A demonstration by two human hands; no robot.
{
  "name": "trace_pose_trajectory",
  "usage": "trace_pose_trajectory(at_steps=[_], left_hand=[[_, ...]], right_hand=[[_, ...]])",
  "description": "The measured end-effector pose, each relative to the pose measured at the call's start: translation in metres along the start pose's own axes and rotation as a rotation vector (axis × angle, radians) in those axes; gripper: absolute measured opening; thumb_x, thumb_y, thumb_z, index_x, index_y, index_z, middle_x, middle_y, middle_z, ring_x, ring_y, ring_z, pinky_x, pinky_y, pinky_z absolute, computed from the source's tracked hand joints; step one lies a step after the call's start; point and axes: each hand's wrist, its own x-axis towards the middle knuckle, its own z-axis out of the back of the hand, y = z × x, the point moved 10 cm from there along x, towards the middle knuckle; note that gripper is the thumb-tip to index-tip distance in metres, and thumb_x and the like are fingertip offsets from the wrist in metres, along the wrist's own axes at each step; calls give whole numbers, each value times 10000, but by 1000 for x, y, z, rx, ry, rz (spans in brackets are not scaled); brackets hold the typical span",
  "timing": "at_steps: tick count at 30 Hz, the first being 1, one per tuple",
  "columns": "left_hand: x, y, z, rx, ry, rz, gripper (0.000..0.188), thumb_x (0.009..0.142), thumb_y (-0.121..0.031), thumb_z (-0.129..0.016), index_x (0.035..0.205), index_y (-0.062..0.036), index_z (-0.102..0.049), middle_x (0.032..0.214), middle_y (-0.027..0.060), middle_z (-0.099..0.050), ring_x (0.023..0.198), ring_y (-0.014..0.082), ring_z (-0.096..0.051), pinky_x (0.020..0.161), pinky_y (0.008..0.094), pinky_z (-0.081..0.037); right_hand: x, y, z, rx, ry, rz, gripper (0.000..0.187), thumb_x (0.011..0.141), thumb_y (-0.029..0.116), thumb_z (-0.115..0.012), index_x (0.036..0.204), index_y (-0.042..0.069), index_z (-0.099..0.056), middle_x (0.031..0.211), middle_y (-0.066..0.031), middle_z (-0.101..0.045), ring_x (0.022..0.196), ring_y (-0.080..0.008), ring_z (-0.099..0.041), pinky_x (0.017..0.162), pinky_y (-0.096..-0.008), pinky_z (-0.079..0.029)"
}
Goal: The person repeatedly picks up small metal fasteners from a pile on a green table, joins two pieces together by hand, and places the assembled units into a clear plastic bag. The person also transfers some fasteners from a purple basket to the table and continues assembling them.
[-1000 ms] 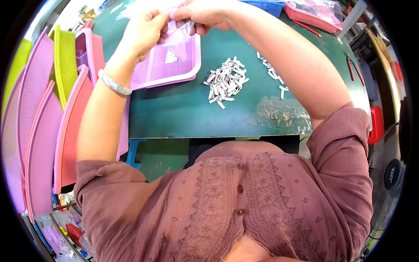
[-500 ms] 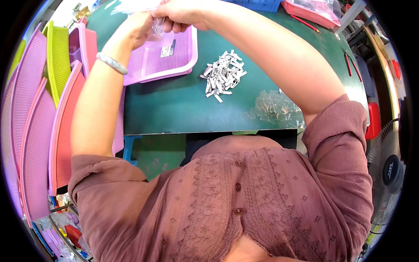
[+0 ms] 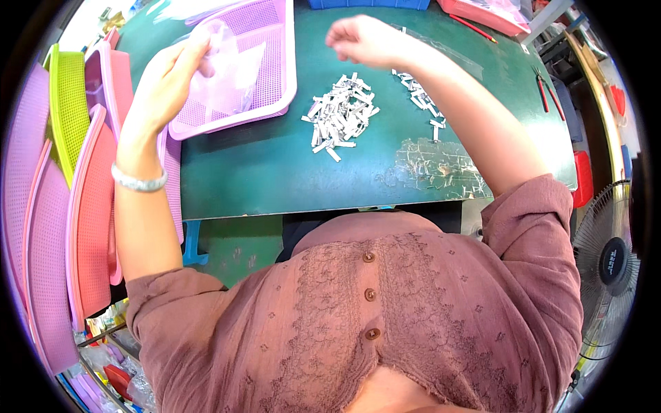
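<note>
Bag (image 3: 237, 79) over basket (image 3: 279, 79) | likely light, limp, slippery: I'd pinch its edge | left hand (image 3: 167, 77) pinching it; right hand (image 3: 365, 43): can't tell

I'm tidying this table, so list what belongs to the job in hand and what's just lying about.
Likely the job's:
clear bag in the left hand
purple basket under it
pile of white pieces

Seemingly just lying about:
red-handled tool
red pencil

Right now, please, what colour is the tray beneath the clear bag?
The tray is light purple, as the head view shows.
</note>
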Motion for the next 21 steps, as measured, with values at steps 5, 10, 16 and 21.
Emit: trace_pose_trajectory(at_steps=[5,10,16,21], left_hand=[[-26,-24,6,379,-36,-238,254,852,-194,-531,1041,-33,-585,749,9,-513,677,116,-462,740,234,-399],[-28,-17,47,625,-386,-45,223,826,-130,-542,1012,-31,-616,827,92,-659,724,194,-620,682,278,-471],[-24,-27,43,1195,-498,40,254,827,-292,-509,958,-123,-647,882,58,-639,824,265,-601,729,349,-463],[-37,-78,21,910,-650,-377,199,790,-180,-595,942,-61,-638,914,116,-612,853,260,-577,765,344,-443]], right_hand=[[-35,-28,-32,-344,-10,133,390,750,41,-573,1135,61,-517,1108,-110,-564,1014,-287,-532,878,-359,-430],[-42,-28,-37,-278,-125,212,387,735,78,-599,1116,108,-537,1033,-62,-592,950,-256,-530,857,-357,-428],[-47,-42,-37,-108,-93,127,385,733,78,-596,1111,120,-541,974,-43,-607,950,-241,-521,821,-348,-435],[-57,-33,-27,-113,-223,242,390,734,58,-603,1117,98,-537,931,-47,-612,907,-225,-530,780,-329,-445]])
